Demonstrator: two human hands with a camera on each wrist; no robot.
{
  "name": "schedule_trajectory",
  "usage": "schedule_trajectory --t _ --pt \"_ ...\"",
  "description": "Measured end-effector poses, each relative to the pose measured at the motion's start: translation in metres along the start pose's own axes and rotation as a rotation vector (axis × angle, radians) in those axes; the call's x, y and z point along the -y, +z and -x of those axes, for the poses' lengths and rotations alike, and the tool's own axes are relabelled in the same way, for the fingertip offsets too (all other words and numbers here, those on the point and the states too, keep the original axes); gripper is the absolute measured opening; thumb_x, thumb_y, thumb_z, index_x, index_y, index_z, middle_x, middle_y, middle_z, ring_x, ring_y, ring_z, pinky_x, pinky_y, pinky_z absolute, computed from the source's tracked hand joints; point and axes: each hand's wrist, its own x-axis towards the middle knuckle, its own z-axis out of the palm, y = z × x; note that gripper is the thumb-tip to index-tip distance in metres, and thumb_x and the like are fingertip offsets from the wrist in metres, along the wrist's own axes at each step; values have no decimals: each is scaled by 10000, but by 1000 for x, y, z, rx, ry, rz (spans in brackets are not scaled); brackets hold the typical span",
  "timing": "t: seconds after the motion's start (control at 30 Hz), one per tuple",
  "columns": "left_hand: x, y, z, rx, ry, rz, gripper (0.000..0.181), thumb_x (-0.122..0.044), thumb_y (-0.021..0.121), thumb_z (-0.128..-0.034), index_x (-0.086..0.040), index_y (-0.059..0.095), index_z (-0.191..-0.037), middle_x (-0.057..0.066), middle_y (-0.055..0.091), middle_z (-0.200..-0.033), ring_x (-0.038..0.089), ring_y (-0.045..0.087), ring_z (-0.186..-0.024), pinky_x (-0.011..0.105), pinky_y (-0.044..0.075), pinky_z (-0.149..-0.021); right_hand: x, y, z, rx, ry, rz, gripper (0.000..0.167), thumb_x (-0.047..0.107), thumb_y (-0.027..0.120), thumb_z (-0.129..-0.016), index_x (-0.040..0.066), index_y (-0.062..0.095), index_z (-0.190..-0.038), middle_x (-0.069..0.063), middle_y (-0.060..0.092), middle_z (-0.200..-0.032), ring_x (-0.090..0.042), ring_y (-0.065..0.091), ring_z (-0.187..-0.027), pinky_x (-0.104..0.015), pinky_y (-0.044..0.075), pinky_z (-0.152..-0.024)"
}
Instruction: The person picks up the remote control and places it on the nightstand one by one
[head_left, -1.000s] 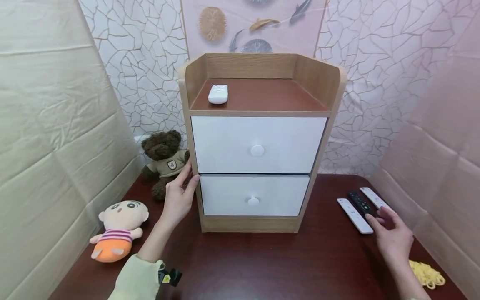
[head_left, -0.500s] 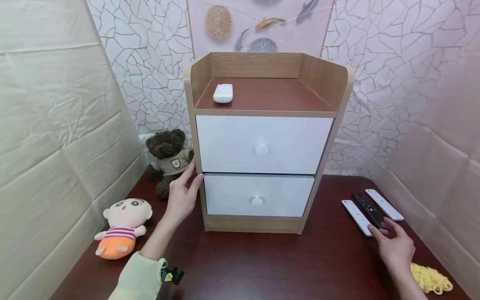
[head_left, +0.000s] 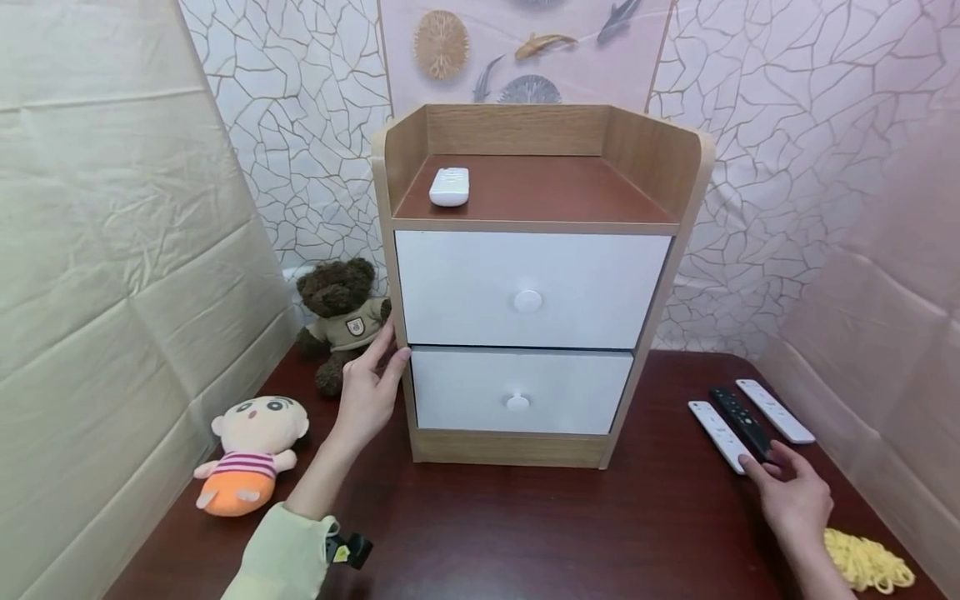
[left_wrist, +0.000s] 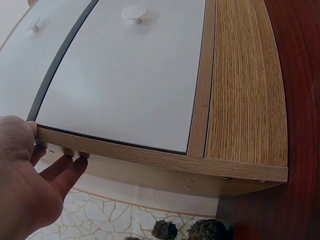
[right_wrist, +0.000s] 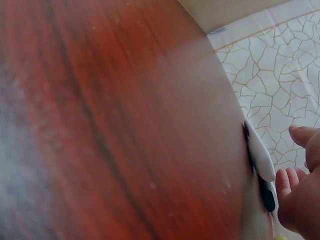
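Where the surface (head_left: 555, 533) runs out to your left, 1 plush doll (head_left: 247, 454) in orange lies face up. Behind it: 1 brown teddy bear (head_left: 341, 321), seated beside the cabinet (head_left: 480, 300). Your left grip (head_left: 369, 396), clamped on the cabinet's front left edge: thumb at the front, fingertips against the side panel. Cabinet: 2 white drawers with 1 knob each; 1 white handset (head_left: 450, 188) on top, to the left. Farther right, 3 remotes in a slanting row: left white remote (head_left: 716, 435), black remote (head_left: 740, 422), right white remote (head_left: 775, 411).

Latest change: your right grip (head_left: 795, 496) has drawn back from the right white remote, baring its near end; judged from that, this remote is free and your work centres on the other 2. Right grip, thumb and fingers apart: thumb over the left white remote's near end, fingertips by the black remote's; whether they touch, you cannot tell. Rightmost: 1 yellow bundle (head_left: 868, 562), beside your wrist.
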Motion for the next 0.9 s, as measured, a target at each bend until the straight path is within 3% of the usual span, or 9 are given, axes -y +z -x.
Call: schedule_trajectory --t 0.17,0.33,0.53,0.63,0.7,0.8,0.87,0.9 --pt "-1 0 1 3 3 4 542 -185 599 -1065 -103 425 -1572 146 497 -1510 147 590 -553 236 463 -595 0 2 1 29 11 33 616 300 750 -949 -33 563 -1432 -287 675 -1205 206 340 -707 -319 383 -863" --pt "-1 0 1 13 -4 10 549 -202 594 -1069 -104 414 -1578 155 492 -1514 95 415 -421 258 406 -511 -4 5 0 44 14 38 620 304 753 -946 -63 562 -1409 -310 674 -1173 200 317 -694 -481 373 -974" --pt "0 -1 2 12 -13 7 547 -194 593 -1069 -97 414 -1576 152 484 -1519 178 655 -635 237 478 -634 -9 9 -1 29 -8 24 595 265 775 -920 -86 584 -1360 -331 672 -1135 219 304 -631 -525 349 -1018" --pt "0 -1 2 11 -12 5 547 -192 595 -1068 -98 414 -1576 150 483 -1519 224 695 -700 247 496 -655 -12 10 -2 30 -4 32 595 261 780 -911 -80 588 -1359 -325 679 -1123 223 290 -614 -522 361 -1008" --pt "0 -1 1 11 -10 8 545 -193 595 -1068 -104 418 -1575 145 485 -1518 251 722 -776 277 528 -690 -14 11 -3 37 -3 40 598 265 784 -905 -80 589 -1354 -317 693 -1080 137 409 -637 -525 362 -1002" --pt "-1 -1 1 10 -9 20 547 -184 598 -1066 -103 415 -1576 142 473 -1525 292 728 -963 387 578 -782 -15 13 -4 50 0 53 606 261 789 -900 -83 584 -1355 -318 698 -1057 -195 634 -780 -535 345 -1021" --pt "0 0 0 13 -11 34 549 -180 597 -1067 -100 410 -1577 141 461 -1534 304 688 -1105 471 574 -855 -15 13 -5 62 -4 58 613 256 787 -899 -93 572 -1355 -332 691 -1060 -410 633 -971 -556 323 -1039" --pt "0 0 0 15 -14 41 551 -178 595 -1067 -98 407 -1578 139 455 -1539 308 662 -1159 504 562 -882 -14 14 -6 70 -4 65 620 257 785 -901 -97 565 -1360 -335 688 -1060 -454 609 -1025 -564 311 -1048"
